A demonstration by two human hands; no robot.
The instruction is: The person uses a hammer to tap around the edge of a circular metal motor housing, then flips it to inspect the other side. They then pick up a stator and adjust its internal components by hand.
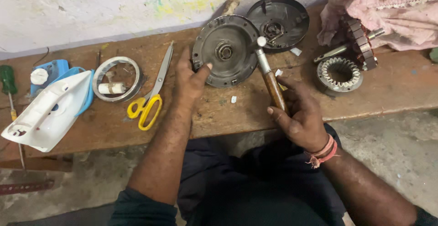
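The round motor end cover lies flat on the wooden bench, bearing seat up. The left hand rests at the cover's left rim, wrist low, fingers curled against the edge, thumb laid on the plate face; it steadies the cover rather than enclosing it. The right hand sits below and right of the cover, fingers wrapped tight round the wooden handle of a small hammer, whose head stands over the cover's right edge; contact cannot be judged. A second cover lies behind and right of the first, touching it. A stator ring lies well right. Yellow-handled scissors lie just left of the left hand.
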